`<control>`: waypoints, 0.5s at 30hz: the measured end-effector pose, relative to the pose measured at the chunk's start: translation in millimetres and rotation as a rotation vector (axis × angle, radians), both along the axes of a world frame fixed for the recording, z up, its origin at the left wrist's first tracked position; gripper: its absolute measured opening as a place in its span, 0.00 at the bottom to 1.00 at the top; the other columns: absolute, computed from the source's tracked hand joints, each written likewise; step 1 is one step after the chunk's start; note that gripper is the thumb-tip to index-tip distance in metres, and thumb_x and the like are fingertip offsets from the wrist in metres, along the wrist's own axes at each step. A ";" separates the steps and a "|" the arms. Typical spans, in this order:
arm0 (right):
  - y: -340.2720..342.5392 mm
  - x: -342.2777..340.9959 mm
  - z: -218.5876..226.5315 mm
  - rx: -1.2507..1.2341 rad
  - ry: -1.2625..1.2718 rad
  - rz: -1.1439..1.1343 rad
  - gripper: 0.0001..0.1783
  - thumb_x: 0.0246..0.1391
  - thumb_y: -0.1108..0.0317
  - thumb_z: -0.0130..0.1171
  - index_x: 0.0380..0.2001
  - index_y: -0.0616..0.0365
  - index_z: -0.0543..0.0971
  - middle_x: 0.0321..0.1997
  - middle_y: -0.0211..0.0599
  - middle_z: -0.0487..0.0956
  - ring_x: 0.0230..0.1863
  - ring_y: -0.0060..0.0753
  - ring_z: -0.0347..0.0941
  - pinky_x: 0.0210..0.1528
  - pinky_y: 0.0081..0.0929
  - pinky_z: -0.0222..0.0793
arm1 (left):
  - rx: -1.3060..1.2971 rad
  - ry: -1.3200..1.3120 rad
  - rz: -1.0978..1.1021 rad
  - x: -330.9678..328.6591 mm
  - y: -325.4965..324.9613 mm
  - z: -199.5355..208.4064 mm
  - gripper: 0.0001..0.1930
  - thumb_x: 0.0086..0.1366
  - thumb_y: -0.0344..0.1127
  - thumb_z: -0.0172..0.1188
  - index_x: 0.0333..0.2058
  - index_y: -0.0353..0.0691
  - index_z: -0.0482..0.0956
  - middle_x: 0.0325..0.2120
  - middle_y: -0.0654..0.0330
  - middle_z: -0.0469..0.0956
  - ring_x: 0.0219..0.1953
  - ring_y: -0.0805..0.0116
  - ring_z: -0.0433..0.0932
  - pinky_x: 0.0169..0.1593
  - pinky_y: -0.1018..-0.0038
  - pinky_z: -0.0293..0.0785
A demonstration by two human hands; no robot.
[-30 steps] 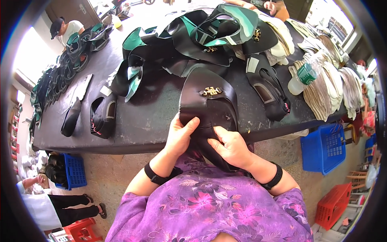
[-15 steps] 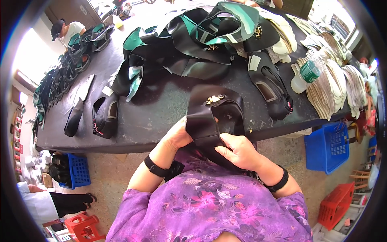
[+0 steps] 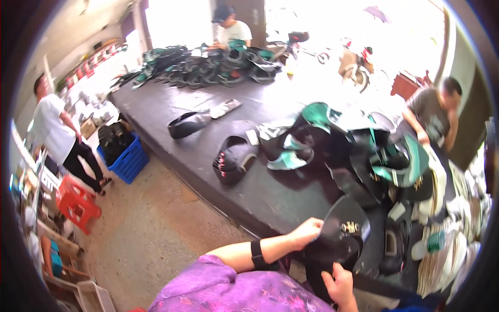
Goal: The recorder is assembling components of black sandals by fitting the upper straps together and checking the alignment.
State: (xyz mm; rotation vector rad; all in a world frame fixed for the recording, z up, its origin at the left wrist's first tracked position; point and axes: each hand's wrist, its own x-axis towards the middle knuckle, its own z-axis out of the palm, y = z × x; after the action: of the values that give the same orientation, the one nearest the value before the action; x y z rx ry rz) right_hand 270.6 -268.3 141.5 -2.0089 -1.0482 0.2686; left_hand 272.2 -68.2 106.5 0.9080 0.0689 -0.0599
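Observation:
A black shoe upper (image 3: 344, 210) with a gold metal ornament on its front is in my hands at the table's near edge. My left hand (image 3: 305, 234) pinches its left side between thumb and fingers. At its lower back part, my right hand (image 3: 340, 285) is closed on the black material, thumb on top; the fingers beneath are hidden. Just beyond lies a heap of black uppers with green linings (image 3: 358, 161). Two black shoe pieces, one with pink stitching (image 3: 231, 158) and one with a pale strip (image 3: 188, 125), rest further left.
Cream stacked pieces (image 3: 442, 268) and a plastic bottle (image 3: 434, 243) stand at the right, near another black shoe piece (image 3: 393, 240). More uppers (image 3: 208, 67) cover the table's far end. Co-workers stand left, far and right. A blue crate (image 3: 127, 164) and red stool (image 3: 78, 205) are on the floor.
The view has swung to the left, so the table, my hands and the upper now appear further right. The upper remains in both hands.

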 end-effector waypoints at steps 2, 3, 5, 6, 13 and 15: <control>7.2 -4.5 10.4 0.119 -0.034 0.033 0.08 0.49 0.71 0.55 0.25 0.63 0.68 0.12 0.45 0.63 0.12 0.36 0.59 0.16 0.30 0.54 | -0.071 0.002 -0.018 0.0 -0.2 -1.5 0.06 0.54 0.31 0.57 0.29 0.36 0.78 0.25 0.65 0.77 0.25 0.78 0.74 0.32 0.79 0.71; 8.7 -3.0 12.3 0.091 -0.022 0.047 0.07 0.48 0.72 0.55 0.24 0.64 0.68 0.12 0.44 0.62 0.12 0.36 0.57 0.16 0.29 0.54 | -0.108 -0.003 -0.020 0.5 -1.3 -3.6 0.07 0.54 0.32 0.58 0.30 0.36 0.78 0.25 0.64 0.77 0.25 0.78 0.74 0.31 0.79 0.71; 11.2 -1.8 14.3 0.051 -0.009 0.067 0.07 0.48 0.73 0.54 0.24 0.64 0.68 0.12 0.44 0.62 0.12 0.34 0.57 0.16 0.29 0.54 | -0.030 0.067 -0.013 -3.1 1.1 -5.6 0.09 0.54 0.35 0.59 0.32 0.35 0.77 0.25 0.64 0.77 0.24 0.78 0.74 0.29 0.79 0.71; 10.6 -1.8 14.6 0.050 0.009 0.054 0.07 0.48 0.73 0.54 0.25 0.64 0.68 0.12 0.43 0.63 0.13 0.32 0.57 0.16 0.29 0.54 | -0.020 0.071 -0.010 -2.7 0.0 -10.7 0.09 0.55 0.34 0.57 0.33 0.36 0.77 0.24 0.63 0.77 0.23 0.78 0.74 0.28 0.79 0.71; 17.2 -1.6 13.7 -0.026 -0.016 0.015 0.10 0.48 0.69 0.56 0.29 0.65 0.70 0.12 0.40 0.63 0.13 0.29 0.56 0.17 0.28 0.54 | -0.031 -0.043 -0.237 -3.8 5.4 -27.1 0.19 0.62 0.43 0.42 0.47 0.40 0.71 0.43 0.62 0.72 0.45 0.75 0.68 0.48 0.78 0.63; 17.0 -1.9 14.9 -0.036 -0.007 0.019 0.10 0.48 0.69 0.56 0.29 0.65 0.70 0.12 0.40 0.63 0.13 0.29 0.56 0.17 0.28 0.54 | -0.171 0.060 -0.209 -8.5 8.3 8.3 0.22 0.62 0.47 0.42 0.48 0.40 0.70 0.45 0.62 0.71 0.46 0.74 0.67 0.49 0.78 0.62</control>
State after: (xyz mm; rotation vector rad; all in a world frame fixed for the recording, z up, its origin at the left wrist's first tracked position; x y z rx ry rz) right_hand 268.7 -251.3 156.4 -2.0338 -1.0747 0.2922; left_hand 263.6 -59.8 114.8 0.7395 0.0241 -0.2841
